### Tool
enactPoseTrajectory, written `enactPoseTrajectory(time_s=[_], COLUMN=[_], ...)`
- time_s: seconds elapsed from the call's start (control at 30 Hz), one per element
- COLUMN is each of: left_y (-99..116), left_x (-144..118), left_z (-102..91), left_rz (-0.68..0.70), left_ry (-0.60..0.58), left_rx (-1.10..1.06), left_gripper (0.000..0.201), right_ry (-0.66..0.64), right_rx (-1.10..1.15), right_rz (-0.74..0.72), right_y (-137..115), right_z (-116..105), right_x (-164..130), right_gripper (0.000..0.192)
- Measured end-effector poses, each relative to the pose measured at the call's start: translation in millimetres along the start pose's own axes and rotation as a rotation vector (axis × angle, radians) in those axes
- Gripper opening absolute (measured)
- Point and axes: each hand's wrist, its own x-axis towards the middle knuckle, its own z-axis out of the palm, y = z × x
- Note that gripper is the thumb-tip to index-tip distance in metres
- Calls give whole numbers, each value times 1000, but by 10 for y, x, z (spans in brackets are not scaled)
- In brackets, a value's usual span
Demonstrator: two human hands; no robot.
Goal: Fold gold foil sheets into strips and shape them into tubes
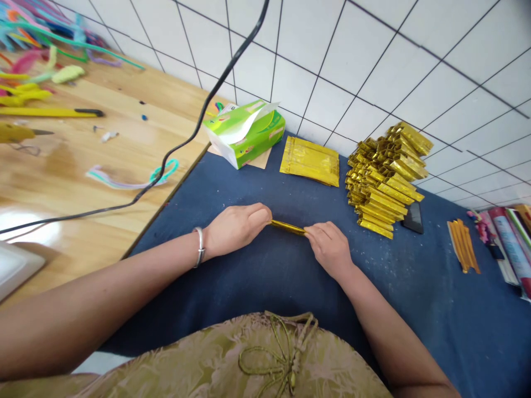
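Between my two hands a narrow gold foil strip (287, 226) is stretched level, low over the dark blue tabletop (265, 276). My left hand (239, 228), with a silver bangle at the wrist, is closed on the strip's left end. The right end is pinched in the fingers of my right hand (331, 247). Beyond them lies a flat stack of gold foil sheets (310, 160). To its right is a heap of folded gold foil pieces (384, 179), piled near the tiled wall. The strip's ends are hidden inside my fingers.
A green tissue box (246, 135) stands at the back. A black phone (413, 218) lies beside the heap; orange-gold strips (463, 246) and books (512, 249) are farther right. A black cable (199, 119) crosses the left side, above a wooden table (124, 119) with colourful craft stems (37, 33).
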Motion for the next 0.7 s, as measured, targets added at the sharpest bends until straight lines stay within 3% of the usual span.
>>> enactPoseTrajectory(time_s=[0.3,0.53,0.7], left_y=[-80,-28,38], left_x=[65,125,123], left_z=[-75,-135,-129], left_rz=[174,252,222], left_ry=[136,-71,-148], left_rx=[62,163,145], left_gripper=[14,18,18], right_ry=[86,-89,-215], right_rx=[-292,-339,-273], right_rz=[-245,-322,-282], right_y=[138,111,29], right_z=[-50,-82,-145], right_x=[75,92,115], right_gripper=[28,23,22])
